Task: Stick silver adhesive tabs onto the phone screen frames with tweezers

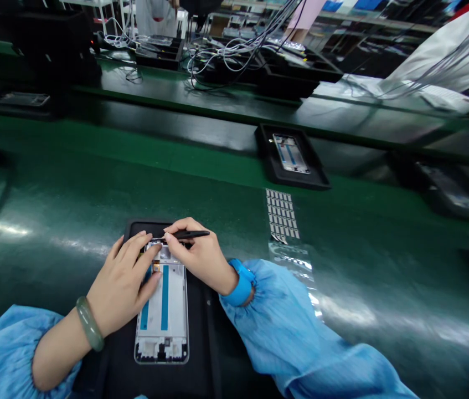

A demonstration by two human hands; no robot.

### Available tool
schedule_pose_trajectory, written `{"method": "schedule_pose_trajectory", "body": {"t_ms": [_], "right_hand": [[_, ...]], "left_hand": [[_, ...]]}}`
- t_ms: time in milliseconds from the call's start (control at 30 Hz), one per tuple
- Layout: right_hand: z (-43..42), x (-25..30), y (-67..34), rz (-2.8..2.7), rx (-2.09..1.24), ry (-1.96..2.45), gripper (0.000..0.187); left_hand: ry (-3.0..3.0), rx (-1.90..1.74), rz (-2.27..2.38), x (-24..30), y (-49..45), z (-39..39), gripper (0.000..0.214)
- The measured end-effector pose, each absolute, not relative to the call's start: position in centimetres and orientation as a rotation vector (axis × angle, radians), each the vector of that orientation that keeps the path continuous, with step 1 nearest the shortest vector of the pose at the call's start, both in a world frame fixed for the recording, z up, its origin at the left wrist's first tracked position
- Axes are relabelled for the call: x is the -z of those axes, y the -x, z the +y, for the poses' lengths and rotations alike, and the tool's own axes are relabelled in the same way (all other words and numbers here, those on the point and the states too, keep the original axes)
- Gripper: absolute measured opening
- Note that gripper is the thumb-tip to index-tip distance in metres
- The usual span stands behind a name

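Note:
A phone frame (176, 310) with two blue adhesive strips lies in a black tray (201, 338) in front of me. My left hand (124, 277) rests over its upper left part, fingers stretched out and touching the frame near a small gold-coloured flex piece (156, 268). Pinched in my right hand (199, 252) is a pair of black tweezers (192, 234), whose thin tip points left at the top edge of the frame. Whatever is at the tip is too small to make out, and my left fingers hide part of that area.
A sheet of small stickers (283, 213) lies on the green bench to the right, with clear film (292, 255) below it. Beyond stands another black tray (263, 160) holding a phone frame (291, 153). Cables (234, 52) and black bins line the back; people stand behind.

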State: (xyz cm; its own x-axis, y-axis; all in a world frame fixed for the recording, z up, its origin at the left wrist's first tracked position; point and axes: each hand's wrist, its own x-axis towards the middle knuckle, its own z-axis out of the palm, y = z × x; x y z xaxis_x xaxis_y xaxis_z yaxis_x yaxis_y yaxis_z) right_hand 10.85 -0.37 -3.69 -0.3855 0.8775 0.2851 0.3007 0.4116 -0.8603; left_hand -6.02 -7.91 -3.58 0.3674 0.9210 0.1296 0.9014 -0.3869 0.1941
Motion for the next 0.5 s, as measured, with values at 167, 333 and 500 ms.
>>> {"method": "schedule_pose_trajectory", "body": {"t_ms": [167,333,500], "right_hand": [[-0.34,3.71,-10.86,-1.897,-0.932,1.000,0.006],[-0.34,3.68,-10.82,-1.916,-0.919,1.019,0.007],[-0.36,3.67,-10.81,-1.915,-0.916,1.002,0.007]], "left_hand": [[-2.518,-0.324,1.692,3.58,6.02,-7.93,0.041],[-2.530,-0.360,1.678,3.54,5.99,-7.90,0.041],[-2.524,-0.348,1.683,3.55,6.03,-7.90,0.041]]}}
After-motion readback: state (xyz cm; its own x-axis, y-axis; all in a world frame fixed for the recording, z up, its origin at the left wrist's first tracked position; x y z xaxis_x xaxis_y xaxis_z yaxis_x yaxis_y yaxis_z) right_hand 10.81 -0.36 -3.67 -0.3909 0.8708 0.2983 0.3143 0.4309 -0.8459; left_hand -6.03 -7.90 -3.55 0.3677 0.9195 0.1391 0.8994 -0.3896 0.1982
